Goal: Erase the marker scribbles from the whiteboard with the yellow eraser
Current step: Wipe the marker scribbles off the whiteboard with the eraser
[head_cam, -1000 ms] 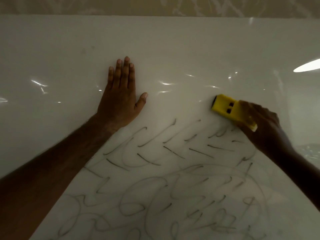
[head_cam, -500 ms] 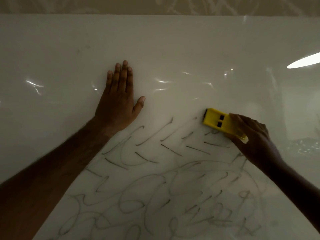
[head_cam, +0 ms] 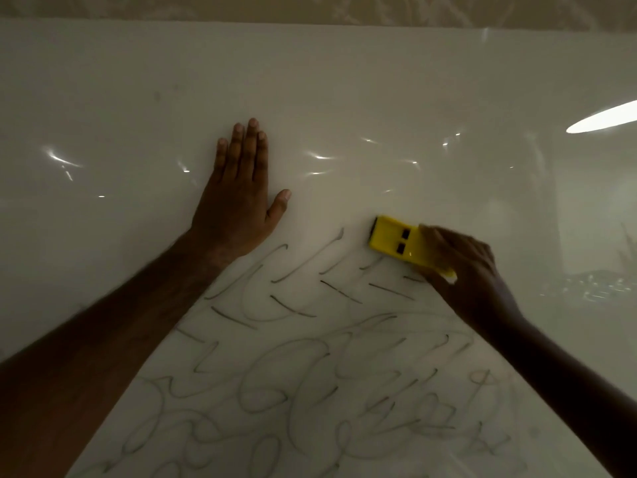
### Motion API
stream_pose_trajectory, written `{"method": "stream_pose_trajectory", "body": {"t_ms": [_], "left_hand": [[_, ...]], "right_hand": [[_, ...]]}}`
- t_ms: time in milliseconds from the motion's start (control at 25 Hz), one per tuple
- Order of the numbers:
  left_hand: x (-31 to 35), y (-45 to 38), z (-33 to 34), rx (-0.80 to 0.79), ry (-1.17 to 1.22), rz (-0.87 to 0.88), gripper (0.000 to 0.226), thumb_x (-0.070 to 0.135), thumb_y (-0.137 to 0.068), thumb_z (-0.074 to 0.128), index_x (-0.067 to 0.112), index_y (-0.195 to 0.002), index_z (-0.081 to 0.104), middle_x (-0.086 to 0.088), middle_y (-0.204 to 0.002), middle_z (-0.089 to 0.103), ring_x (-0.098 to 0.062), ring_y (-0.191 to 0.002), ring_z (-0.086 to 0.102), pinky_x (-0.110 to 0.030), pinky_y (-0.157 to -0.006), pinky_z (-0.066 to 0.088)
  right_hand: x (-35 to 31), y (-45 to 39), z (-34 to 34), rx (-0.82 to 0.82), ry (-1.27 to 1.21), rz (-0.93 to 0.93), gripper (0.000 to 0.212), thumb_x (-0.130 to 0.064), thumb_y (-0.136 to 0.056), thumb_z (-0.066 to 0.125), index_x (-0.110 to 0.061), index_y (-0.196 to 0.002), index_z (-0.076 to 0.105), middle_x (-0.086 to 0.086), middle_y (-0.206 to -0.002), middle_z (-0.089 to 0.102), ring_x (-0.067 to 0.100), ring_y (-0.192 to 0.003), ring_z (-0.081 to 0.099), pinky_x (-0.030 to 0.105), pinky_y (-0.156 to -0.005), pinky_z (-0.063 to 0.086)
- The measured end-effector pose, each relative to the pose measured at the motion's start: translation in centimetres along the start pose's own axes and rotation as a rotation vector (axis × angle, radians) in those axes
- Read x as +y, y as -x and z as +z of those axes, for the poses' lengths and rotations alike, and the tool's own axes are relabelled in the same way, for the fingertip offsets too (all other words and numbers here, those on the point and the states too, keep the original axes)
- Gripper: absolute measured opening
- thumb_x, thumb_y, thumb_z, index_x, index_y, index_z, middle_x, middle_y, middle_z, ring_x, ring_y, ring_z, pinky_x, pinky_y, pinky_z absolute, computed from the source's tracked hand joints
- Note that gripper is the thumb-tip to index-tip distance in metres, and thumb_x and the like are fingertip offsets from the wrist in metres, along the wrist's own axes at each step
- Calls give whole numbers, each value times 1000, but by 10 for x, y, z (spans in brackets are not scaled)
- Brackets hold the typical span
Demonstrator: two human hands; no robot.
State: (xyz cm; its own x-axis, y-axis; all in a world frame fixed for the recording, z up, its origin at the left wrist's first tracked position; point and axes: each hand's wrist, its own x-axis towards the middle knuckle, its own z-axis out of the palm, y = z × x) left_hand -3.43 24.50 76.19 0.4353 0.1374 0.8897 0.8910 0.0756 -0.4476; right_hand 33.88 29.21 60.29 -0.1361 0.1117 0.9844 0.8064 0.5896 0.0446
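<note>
Whiteboard fills nearly the whole view, glossy and pale, with light glare along its right edge. Marker scribbles cover its lower centre: looping lines low down, short slanted strokes above them. The area of the whiteboard above the scribbles is clean.

Left hand lies flat and open on the whiteboard, palm down, fingers together and pointing away from the person, thumb spread to the side. It rests just above the upper left edge of the scribbles, with its wrist at the first strokes. It holds nothing.

Right hand is closed around the yellow eraser, gripping its near end so that the far end protrudes toward the left hand. The eraser is pressed against the whiteboard at the upper right edge of the scribbles, just above the topmost short strokes. Two small dark rectangular slots show on its upper face. The right hand appears slightly blurred.
</note>
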Motion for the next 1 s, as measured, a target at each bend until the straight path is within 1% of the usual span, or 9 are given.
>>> {"method": "stream_pose_trajectory", "body": {"t_ms": [80, 160, 320, 480, 640, 720, 840, 920, 1000], "left_hand": [[0, 3, 0, -6, -16, 13, 88, 55, -110, 27, -9, -168, 11, -31, -178, 7, -46, -166, 9, -57, -137, 5], [2, 4, 0, -17, -24, 11, 87, 54, -110, 26, -9, -169, 10, -31, -178, 7, -46, -167, 9, -57, -137, 5], [3, 4, -1, -27, -13, 3, 87, 53, -110, 26, -8, -169, 11, -30, -178, 7, -46, -167, 9, -57, -137, 6], [-7, 4, -5, -54, 26, 49, 85, 53, -109, 26, -5, -170, 10, -26, -180, 6, -43, -167, 9, -54, -137, 7], [-32, 16, -12, -53, 27, 110, 79, 49, -111, 24, -1, -171, 12, -20, -181, 9, -38, -168, 13, -51, -136, 9], [-47, 25, -17, -50, 32, 73, 78, 47, -112, 24, -2, -171, 13, -21, -180, 10, -40, -167, 14, -51, -136, 9], [-67, 37, -25, -61, 37, 12, 78, 46, -111, 25, -3, -170, 13, -23, -180, 10, -42, -167, 14, -53, -136, 9], [-73, 43, -27, -68, 38, 1, 78, 47, -111, 24, -3, -171, 13, -23, -180, 10, -42, -167, 13, -54, -136, 10], [-80, 47, -29, -63, 29, -11, 78, 47, -111, 23, -3, -171, 12, -23, -180, 10, -42, -167, 13, -55, -136, 11]], "right_hand": [[10, 25, -6, -21, 29, -32, 62, -46, -97, 59, -18, -152, 53, 6, -146, 59, 29, -128, 55, 36, -108, 36], [26, 20, -14, -30, 43, 36, 65, -48, -97, 58, -19, -155, 50, 7, -148, 57, 32, -128, 53, 41, -107, 37], [13, -43, -9, 58, -14, 181, 67, -35, -96, 74, -19, -156, 48, 9, -147, 57, 33, -126, 52, 46, -107, 38], [-43, -45, 17, 34, -33, -9, 63, -38, -98, 70, -22, -156, 49, 6, -147, 59, 26, -129, 51, 39, -106, 36], [-39, 9, 12, -21, 34, -212, 59, -41, -100, 61, -19, -153, 52, 4, -145, 61, 25, -128, 57, 39, -104, 40], [-24, 8, 1, -27, 49, -157, 60, -41, -99, 62, -21, -154, 50, 6, -144, 61, 27, -127, 56, 40, -105, 40], [-22, -38, -3, -26, 1, 9, 69, -32, -94, 75, -25, -157, 47, 6, -146, 59, 24, -127, 49, 42, -105, 38], [-42, -71, 7, 6, -17, -6, 71, -33, -93, 77, -26, -157, 47, 5, -145, 59, 24, -126, 50, 39, -103, 36], [-74, -82, 25, 48, -46, -91, 66, -38, -93, 72, -24, -154, 51, 3, -143, 62, 25, -126, 54, 41, -101, 38]]}}
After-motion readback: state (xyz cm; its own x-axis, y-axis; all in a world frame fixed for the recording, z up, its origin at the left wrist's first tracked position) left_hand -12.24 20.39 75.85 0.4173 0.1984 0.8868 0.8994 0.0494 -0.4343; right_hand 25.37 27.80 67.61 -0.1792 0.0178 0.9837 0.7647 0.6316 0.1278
